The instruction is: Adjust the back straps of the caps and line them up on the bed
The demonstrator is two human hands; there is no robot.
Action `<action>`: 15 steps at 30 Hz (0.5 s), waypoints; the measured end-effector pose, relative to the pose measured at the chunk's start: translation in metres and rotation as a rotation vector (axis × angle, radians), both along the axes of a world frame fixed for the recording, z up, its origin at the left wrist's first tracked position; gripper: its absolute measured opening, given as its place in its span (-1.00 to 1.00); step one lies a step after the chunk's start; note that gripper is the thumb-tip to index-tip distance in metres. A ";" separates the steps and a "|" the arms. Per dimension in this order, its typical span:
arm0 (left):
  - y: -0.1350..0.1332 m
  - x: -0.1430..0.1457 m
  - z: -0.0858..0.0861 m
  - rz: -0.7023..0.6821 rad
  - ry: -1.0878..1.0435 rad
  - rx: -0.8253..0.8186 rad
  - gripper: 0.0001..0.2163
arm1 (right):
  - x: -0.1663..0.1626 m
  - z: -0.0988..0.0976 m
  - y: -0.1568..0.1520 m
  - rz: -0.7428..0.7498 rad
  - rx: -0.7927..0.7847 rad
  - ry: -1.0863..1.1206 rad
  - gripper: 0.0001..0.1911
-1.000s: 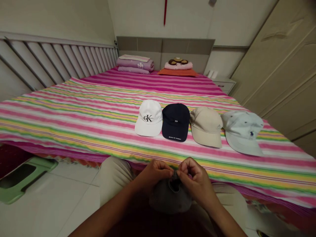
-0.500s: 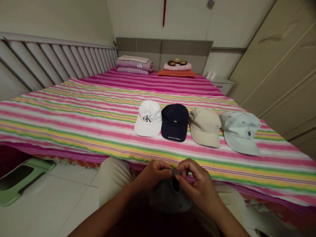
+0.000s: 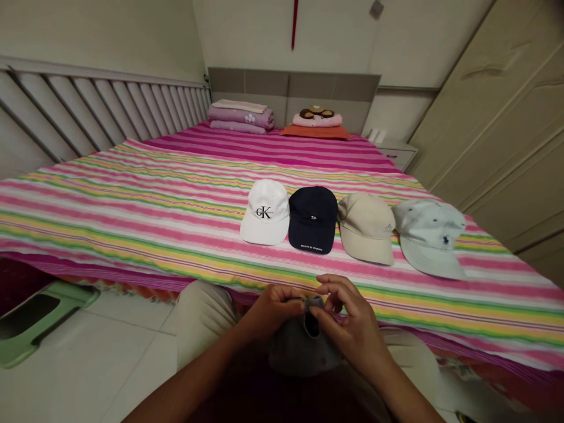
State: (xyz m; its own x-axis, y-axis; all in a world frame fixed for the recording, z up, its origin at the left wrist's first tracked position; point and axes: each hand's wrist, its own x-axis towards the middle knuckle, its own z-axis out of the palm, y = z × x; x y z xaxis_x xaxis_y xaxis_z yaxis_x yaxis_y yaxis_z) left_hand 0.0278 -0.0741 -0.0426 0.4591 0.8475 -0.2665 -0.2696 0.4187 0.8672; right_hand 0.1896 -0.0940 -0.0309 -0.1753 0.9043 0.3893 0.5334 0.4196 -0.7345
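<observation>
Both together: our left hand (image 3: 274,310) and right hand (image 3: 350,326) pinch the rear strap (image 3: 311,303) of the grey cap (image 3: 296,352), braced on our lap (image 3: 202,317) for access.

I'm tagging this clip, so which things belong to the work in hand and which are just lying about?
In hand: grey cap, held by left hand and right hand; probably white cap, navy cap, beige cap, pale blue cap.
Lying about: folded blankets, pillow, green stool.

The dark grey cap (image 3: 299,352) lies on the lap, its rear strap opening turned upward.
</observation>
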 end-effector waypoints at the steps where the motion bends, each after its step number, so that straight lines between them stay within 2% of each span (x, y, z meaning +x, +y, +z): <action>1: 0.000 0.000 0.002 -0.008 -0.028 -0.006 -0.84 | 0.001 -0.001 0.000 0.020 0.039 -0.067 -0.76; 4: 0.000 -0.001 0.006 -0.007 -0.074 -0.040 -0.85 | 0.003 -0.003 -0.001 0.040 0.130 -0.202 -0.61; 8: 0.002 0.002 0.001 0.042 -0.063 -0.064 -0.85 | -0.001 -0.005 -0.002 -0.084 0.397 -0.220 -0.82; 10: 0.002 0.004 -0.004 0.074 -0.073 -0.063 -0.85 | -0.004 -0.006 -0.002 -0.100 0.475 -0.271 -0.90; 15: 0.005 0.005 -0.016 0.192 -0.107 -0.081 -0.83 | -0.010 -0.013 0.000 -0.144 0.409 -0.293 -0.80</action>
State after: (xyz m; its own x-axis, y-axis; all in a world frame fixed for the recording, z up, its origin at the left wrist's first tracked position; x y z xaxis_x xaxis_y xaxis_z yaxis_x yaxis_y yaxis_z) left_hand 0.0330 -0.0692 -0.0589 0.3207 0.8999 -0.2954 -0.4400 0.4177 0.7949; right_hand 0.1798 -0.0937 -0.0439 -0.2151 0.7116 0.6688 0.7656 0.5480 -0.3369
